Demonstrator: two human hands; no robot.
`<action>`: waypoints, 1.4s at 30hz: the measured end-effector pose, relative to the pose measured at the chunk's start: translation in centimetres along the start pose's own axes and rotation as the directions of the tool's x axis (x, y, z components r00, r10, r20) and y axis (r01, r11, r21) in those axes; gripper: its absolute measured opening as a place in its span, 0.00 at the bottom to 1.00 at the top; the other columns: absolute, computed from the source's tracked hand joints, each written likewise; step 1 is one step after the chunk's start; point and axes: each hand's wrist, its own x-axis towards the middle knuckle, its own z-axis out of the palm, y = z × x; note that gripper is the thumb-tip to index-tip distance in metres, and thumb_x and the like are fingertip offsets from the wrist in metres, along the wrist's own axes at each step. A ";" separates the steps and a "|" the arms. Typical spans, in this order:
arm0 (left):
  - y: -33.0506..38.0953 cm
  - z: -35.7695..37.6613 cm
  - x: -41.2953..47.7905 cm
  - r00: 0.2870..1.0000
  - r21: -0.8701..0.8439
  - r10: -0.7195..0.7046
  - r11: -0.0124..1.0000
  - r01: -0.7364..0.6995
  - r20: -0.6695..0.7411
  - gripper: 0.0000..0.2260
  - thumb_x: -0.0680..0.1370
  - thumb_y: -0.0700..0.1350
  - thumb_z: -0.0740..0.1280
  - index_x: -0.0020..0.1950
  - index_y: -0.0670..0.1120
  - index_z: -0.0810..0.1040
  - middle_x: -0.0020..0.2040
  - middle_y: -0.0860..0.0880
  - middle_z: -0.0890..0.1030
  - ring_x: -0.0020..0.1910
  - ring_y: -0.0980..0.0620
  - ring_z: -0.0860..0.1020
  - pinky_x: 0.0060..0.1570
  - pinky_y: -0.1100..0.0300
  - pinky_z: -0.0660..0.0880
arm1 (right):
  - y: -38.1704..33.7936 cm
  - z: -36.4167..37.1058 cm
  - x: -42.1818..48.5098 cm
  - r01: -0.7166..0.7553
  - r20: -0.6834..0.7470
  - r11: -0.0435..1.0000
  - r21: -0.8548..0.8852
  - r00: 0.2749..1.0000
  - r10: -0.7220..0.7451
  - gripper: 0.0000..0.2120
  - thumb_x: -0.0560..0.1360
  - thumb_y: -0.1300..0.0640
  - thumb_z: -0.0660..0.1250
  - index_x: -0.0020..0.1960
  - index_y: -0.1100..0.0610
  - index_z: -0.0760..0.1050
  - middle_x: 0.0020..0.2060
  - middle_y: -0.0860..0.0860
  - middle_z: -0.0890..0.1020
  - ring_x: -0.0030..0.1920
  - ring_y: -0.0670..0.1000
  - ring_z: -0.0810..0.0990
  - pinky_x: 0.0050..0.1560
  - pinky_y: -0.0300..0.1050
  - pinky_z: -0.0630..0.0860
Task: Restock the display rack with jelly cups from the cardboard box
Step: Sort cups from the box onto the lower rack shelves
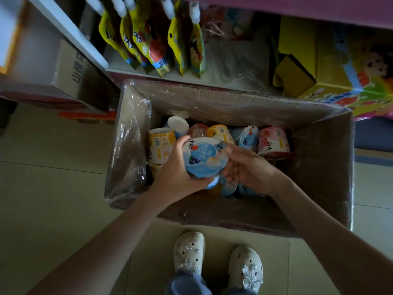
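An open cardboard box (319,171) stands on the floor below me. Several jelly cups lie in it: yellow ones (160,146), a pink one (274,142), blue ones (248,137). My left hand (172,173) grips a blue blueberry jelly cup (203,157) from the left and underneath, lid facing up. My right hand (248,167) touches the same cup's right edge with its fingertips, and more blue cups (228,187) show beneath it. The display rack's low shelf (223,60) lies just beyond the box.
Yellow spouted drink pouches (153,39) hang at the rack's left. A yellow carton (297,69) and a colourful printed box (361,81) sit at the right. A brown carton (70,71) stands at the left. Clear plastic film (129,145) covers the box's left flap. My shoes (219,262) are near the box.
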 end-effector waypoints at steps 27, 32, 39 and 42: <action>2.4 -7.5 -3.8 0.944 0.131 -0.143 0.973 0.188 -0.298 0.37 0.65 0.49 0.78 0.70 0.50 0.66 0.60 0.49 0.66 0.52 0.64 0.65 0.48 0.85 0.60 | -2.6 1.0 -3.0 -0.271 -0.023 -0.391 -0.880 0.845 -0.534 0.25 0.71 0.68 0.67 0.65 0.56 0.65 0.41 0.57 0.82 0.36 0.59 0.82 0.29 0.43 0.70; 6.6 -9.4 -5.3 0.949 0.210 -0.087 0.965 0.155 -0.302 0.39 0.65 0.50 0.78 0.72 0.47 0.66 0.61 0.42 0.69 0.51 0.63 0.65 0.50 0.83 0.60 | -7.3 4.9 -14.5 0.070 0.031 0.019 -0.997 0.642 -0.766 0.08 0.70 0.63 0.73 0.44 0.54 0.77 0.31 0.48 0.78 0.29 0.48 0.75 0.28 0.32 0.69; 16.2 -11.0 -7.8 0.974 0.403 0.227 0.891 -0.210 0.006 0.40 0.62 0.51 0.79 0.70 0.60 0.64 0.59 0.41 0.67 0.52 0.41 0.77 0.50 0.57 0.75 | -11.2 9.6 -21.3 0.225 -0.131 0.468 -0.855 0.778 -0.614 0.11 0.69 0.68 0.71 0.34 0.56 0.73 0.30 0.38 0.81 0.33 0.34 0.78 0.35 0.24 0.70; 19.4 -12.9 -8.9 0.941 0.469 0.338 0.827 -0.311 0.027 0.39 0.59 0.52 0.79 0.66 0.57 0.64 0.54 0.40 0.71 0.46 0.44 0.78 0.44 0.61 0.74 | -13.3 10.7 -23.0 0.304 -0.144 0.623 -0.720 0.814 -0.563 0.10 0.71 0.72 0.68 0.38 0.59 0.72 0.31 0.42 0.82 0.33 0.41 0.81 0.36 0.30 0.77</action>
